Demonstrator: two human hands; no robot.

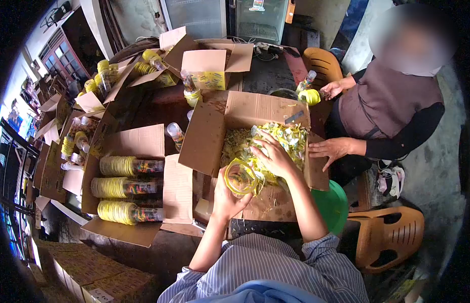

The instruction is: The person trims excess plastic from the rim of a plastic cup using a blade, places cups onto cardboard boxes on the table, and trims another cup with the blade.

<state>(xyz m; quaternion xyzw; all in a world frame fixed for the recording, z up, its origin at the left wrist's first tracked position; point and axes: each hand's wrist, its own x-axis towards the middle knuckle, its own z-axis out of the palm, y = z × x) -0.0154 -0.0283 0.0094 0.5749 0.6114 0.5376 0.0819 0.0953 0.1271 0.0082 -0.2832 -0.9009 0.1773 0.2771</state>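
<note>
My left hand [228, 198] is wrapped round a clear plastic cup [240, 177] with a yellow rim, its mouth facing up. Some small pieces show inside the cup. Over an open cardboard box [267, 107], my right hand [273, 155] stretches its fingers apart at the surface of a loose heap. The heap is made of yellow, green and whitish shreds or small packets [290, 139]; their exact kind is unclear. Its fingertips are partly among the pieces.
Left of me, an open carton [126, 230] holds several stacks of yellow-rimmed cups [113, 188]. More filled cartons [204, 63] stand behind. At right, a co-worker [391, 101] has one hand on the box and another by yellow cups [309, 97]. A green basin [332, 207] and orange chair [389, 237] are near.
</note>
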